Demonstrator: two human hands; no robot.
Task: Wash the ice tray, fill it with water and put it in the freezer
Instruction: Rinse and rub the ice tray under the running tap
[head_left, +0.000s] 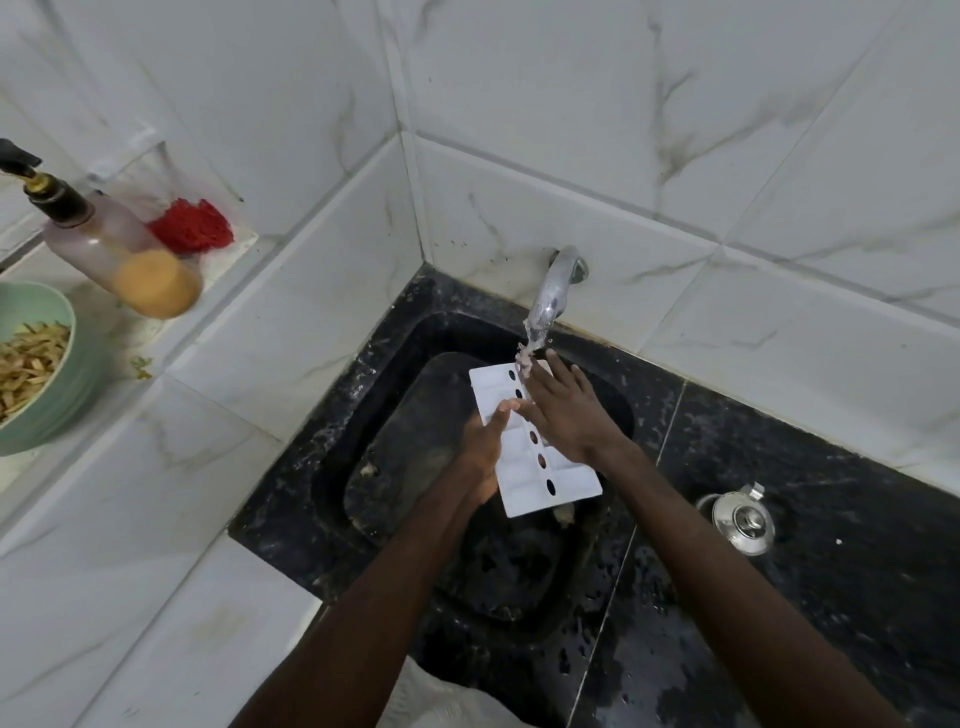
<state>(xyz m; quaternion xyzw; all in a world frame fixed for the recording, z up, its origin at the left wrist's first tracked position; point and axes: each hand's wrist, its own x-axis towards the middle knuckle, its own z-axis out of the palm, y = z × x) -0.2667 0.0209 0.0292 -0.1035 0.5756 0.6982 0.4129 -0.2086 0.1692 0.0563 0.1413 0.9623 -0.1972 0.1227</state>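
A white ice tray with a row of dark oval holes is held over the black sink, under the metal tap. Water runs from the tap onto the tray's far end. My left hand holds the tray from its left edge, thumb on top. My right hand lies flat on the tray's upper face with straight fingers, in the water stream.
A steel lid sits on the wet black counter at the right. On the white ledge at the left stand a soap pump bottle, a red scrubber and a green bowl of peelings. Tiled walls close the corner behind the sink.
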